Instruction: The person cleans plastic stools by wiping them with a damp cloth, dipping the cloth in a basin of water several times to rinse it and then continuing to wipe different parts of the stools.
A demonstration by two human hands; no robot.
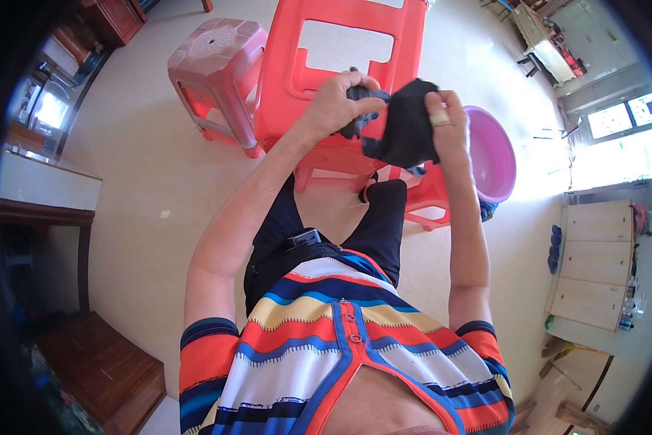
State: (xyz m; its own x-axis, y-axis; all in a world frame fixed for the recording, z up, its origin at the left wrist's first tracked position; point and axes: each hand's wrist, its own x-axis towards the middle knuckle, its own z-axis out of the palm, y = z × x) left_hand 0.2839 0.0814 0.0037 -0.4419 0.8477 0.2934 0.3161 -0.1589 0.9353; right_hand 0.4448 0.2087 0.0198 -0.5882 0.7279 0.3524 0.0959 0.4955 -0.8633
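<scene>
My left hand [337, 101] and my right hand [445, 127] are raised in front of me, both gripping a small black cloth [405, 127]. The left hand pinches a bunched end of it; the right hand, which wears a ring, holds the wider part that hangs down between the hands. The cloth is held above the seat of a red plastic chair [340, 80] that stands just in front of my knees. I wear a striped shirt and dark trousers.
A pink plastic stool [213, 65] stands to the left of the chair. A purple basin [492, 156] sits on the floor at the right. Wooden furniture lines the left side, and a light wooden cabinet [597, 264] stands at the right.
</scene>
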